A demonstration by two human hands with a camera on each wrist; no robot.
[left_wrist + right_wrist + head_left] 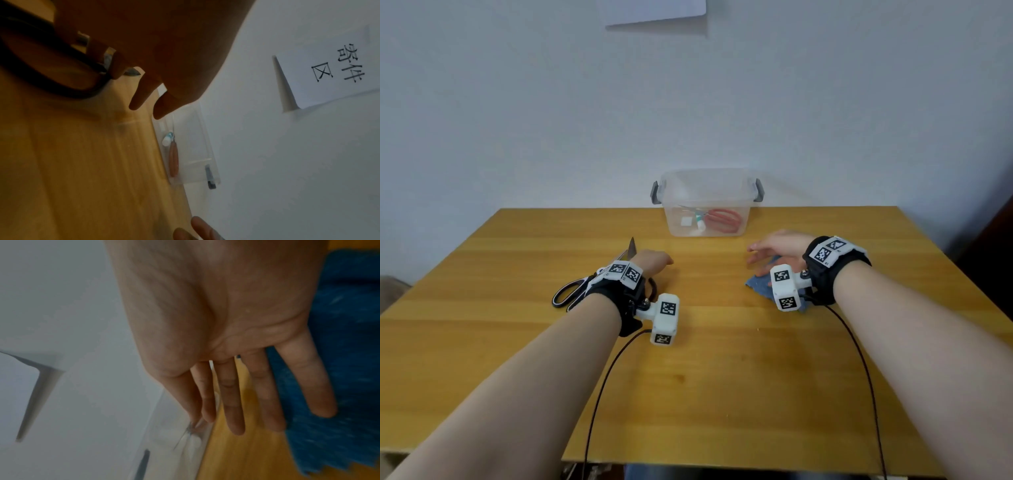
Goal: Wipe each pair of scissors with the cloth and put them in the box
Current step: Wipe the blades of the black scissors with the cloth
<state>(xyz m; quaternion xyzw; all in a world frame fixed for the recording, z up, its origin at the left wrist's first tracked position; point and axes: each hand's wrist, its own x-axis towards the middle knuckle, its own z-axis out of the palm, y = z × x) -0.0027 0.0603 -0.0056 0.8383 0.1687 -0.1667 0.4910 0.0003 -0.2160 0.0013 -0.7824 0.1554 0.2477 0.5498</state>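
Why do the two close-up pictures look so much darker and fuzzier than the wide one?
Head view: evenly lit and sharp. Left wrist view: the left hand is a dark shape against the bright wall. Right wrist view: dim, the blue cloth smeared by blur.

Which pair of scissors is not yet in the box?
The black-handled scissors lie on the table under the left hand. The red-handled scissors are already inside the clear box.
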